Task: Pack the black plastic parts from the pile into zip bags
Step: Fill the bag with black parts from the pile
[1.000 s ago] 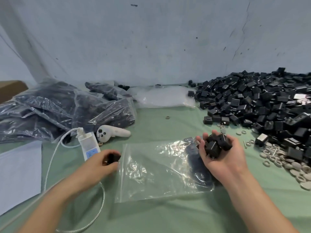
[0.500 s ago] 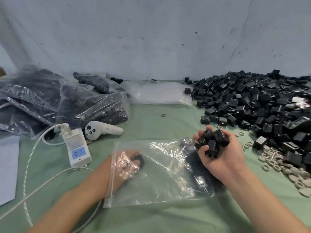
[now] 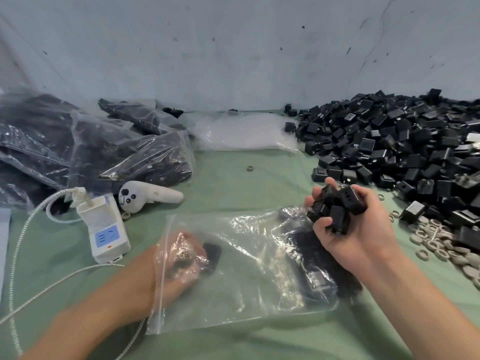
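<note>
- Left hand (image 3: 181, 261) was outside the mouth of the clear plastic zip bag (image 3: 246, 276) a second ago. It is now wrist-deep inside.
- One small black plastic part (image 3: 212, 255) sits at its fingertips in the bag. Glare and blur on the film: cannot tell if it's still pinched or already let go.
- Right hand (image 3: 363, 237) hasn't changed: palm up, fingers curled round a handful of black square parts (image 3: 335, 209), above the bag's closed end.
- The bag lies flat on the green cloth (image 3: 233, 183), with some dark parts (image 3: 304, 245) already at its far end.
- My read: the left hand's part is as good as loaded. The handful should go in next, but the mouth is on the left, so it needs a hand-over or a bag turn.
- The big pile of black parts (image 3: 402, 141) on the right is barely dented.
</note>
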A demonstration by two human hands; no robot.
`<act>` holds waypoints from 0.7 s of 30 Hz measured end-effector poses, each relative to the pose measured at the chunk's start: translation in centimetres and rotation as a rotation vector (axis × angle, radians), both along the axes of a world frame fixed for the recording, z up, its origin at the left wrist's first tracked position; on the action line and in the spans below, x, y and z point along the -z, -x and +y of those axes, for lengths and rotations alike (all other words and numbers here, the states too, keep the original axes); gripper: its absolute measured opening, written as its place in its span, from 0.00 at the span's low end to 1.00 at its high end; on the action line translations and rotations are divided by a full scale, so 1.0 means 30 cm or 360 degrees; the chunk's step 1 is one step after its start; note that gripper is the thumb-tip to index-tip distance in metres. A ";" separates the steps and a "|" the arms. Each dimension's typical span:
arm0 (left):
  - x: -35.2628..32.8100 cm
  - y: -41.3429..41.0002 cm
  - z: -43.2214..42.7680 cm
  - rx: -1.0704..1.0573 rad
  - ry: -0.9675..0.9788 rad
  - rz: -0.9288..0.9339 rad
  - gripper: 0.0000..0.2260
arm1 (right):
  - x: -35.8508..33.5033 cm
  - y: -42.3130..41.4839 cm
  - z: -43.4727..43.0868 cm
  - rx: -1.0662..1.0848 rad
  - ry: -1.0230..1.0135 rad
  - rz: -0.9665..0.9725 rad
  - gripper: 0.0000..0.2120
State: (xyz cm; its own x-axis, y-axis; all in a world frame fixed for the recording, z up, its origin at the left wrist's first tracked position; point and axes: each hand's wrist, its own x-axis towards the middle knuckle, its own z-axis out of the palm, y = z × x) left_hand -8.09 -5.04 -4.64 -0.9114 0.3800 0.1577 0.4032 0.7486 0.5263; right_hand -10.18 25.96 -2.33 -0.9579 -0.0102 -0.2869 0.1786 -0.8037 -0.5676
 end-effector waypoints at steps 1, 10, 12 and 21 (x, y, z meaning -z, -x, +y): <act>-0.002 -0.004 0.007 -0.0005 0.0026 0.0050 0.06 | -0.002 -0.002 0.002 0.0006 0.0006 0.0005 0.14; -0.062 0.049 0.118 0.0397 0.0255 0.0421 0.11 | -0.005 -0.011 0.004 0.0045 0.0042 -0.0002 0.15; -0.081 0.053 0.160 0.0441 0.0220 0.0372 0.10 | -0.005 -0.011 0.006 0.0052 0.0043 -0.0006 0.15; -0.025 0.117 0.252 0.0429 0.0211 0.0183 0.14 | -0.007 -0.006 0.025 0.0069 0.0111 -0.0021 0.14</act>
State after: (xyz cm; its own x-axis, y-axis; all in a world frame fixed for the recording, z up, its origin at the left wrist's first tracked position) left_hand -11.59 2.52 -3.90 -0.7541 0.6296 0.1870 0.6477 0.6657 0.3706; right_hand -10.00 26.71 -2.12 -0.9541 0.0110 -0.2994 0.1495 -0.8485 -0.5077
